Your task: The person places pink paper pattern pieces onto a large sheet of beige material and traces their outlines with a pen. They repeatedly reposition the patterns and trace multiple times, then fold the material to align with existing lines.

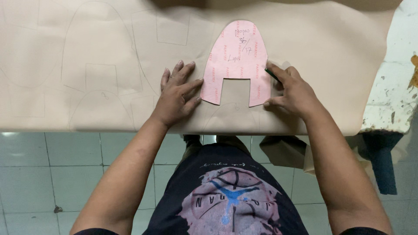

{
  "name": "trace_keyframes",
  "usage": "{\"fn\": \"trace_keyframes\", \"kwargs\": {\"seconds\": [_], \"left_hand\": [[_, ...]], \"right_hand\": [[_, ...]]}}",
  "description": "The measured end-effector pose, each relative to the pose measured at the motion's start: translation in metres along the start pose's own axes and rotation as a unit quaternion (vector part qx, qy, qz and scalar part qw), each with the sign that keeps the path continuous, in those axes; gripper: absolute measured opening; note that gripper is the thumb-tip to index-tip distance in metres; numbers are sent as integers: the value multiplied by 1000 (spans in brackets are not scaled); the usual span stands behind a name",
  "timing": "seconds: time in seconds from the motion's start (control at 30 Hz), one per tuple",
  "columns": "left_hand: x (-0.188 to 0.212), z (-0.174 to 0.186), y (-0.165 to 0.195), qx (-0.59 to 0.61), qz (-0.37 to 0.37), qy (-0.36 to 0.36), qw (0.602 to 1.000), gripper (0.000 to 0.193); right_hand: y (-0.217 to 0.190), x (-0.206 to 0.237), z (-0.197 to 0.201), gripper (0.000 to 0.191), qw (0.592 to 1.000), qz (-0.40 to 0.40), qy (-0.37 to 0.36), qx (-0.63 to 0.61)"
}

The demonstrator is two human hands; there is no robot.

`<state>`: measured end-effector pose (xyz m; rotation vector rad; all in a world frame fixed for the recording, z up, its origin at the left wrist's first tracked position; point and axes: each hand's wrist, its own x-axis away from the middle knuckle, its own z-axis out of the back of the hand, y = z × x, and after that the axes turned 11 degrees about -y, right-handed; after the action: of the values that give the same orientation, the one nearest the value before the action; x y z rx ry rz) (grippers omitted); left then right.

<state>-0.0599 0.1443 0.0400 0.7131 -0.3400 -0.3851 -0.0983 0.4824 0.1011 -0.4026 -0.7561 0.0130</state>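
1. Beige sheet material [109,109] is covering the worktable w/ faint traced outlines on it; pale floor tiles [26,174] are showing below the edge.
2. Pink template [237,61], rounded top w/ a square notch at the bottom, is lying flat on the sheet, centre-right.
3. Your left hand [176,93] is lying open & flat, fingertips pressing the template's left edge.
4. Your right hand [294,91] is pinching a dark pen [272,75], tip touching the template's right edge.
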Motion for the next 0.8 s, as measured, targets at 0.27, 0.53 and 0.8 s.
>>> {"fn": "trace_keyframes", "kwargs": {"seconds": [0.27, 0.53, 0.8], "left_hand": [[0, 1, 0, 4, 7, -4, 1000, 44], [-1, 2, 1, 2, 13, -13, 1000, 43], [0, 2, 0, -8, 8, -7, 1000, 42]], "right_hand": [[16, 0, -11, 104, 998, 35, 31, -44], [16, -3, -9, 101, 999, 13, 12, -34], [18, -4, -6, 93, 999, 21, 13, -27]]}}
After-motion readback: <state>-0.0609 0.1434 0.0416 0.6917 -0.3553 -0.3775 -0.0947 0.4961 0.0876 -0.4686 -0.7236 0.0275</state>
